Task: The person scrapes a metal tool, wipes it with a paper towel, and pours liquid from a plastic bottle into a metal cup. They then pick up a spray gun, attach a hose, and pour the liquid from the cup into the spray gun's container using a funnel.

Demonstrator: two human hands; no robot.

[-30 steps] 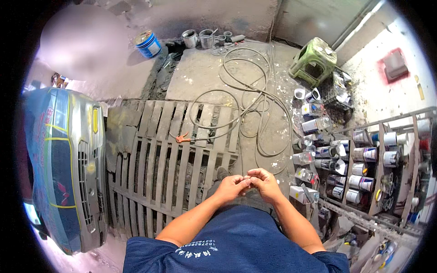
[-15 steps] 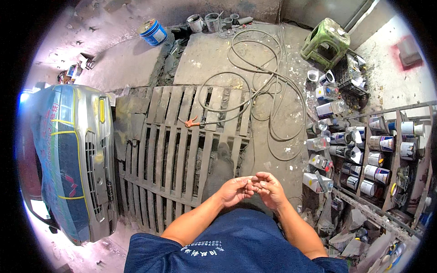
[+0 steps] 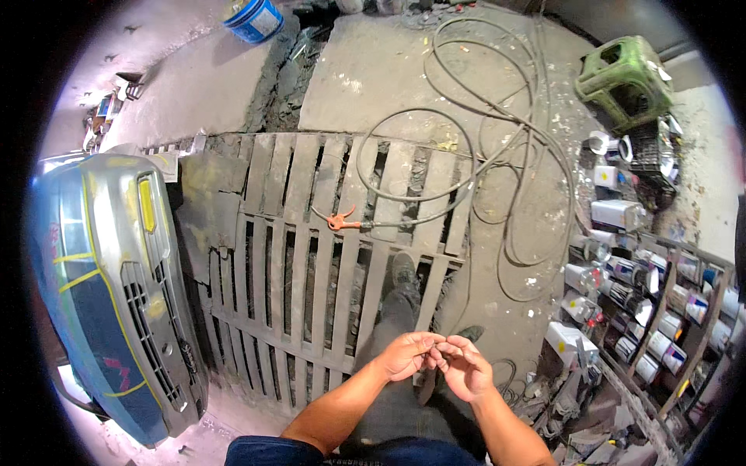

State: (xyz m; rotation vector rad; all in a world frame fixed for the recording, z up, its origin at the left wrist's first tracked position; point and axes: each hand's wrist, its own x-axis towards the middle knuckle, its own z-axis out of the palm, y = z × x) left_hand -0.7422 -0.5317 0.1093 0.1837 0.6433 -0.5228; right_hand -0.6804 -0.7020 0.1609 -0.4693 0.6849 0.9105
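Observation:
My left hand point(image 3: 406, 356) and right hand point(image 3: 468, 371) meet low at centre, fingertips pinched together on something too small to make out. Below them are my dark legs and shoes point(image 3: 404, 276) on a slatted wooden grate point(image 3: 280, 287). An orange air blow gun point(image 3: 340, 220) lies on the grate, attached to a long grey hose point(image 3: 400, 194) that loops across the concrete floor.
At left stands a masked silver car front point(image 3: 144, 295). A blue bucket point(image 3: 256, 19) is at the back, a grimy green stool point(image 3: 622, 81) at upper right. Bottles and cans point(image 3: 670, 349) crowd racks along the right, beside a black crate point(image 3: 651, 159).
My hands have moved slightly down, still joined at the fingertips. The view has tilted and shifted, showing more of my legs and less of the back wall; a foot is further forward.

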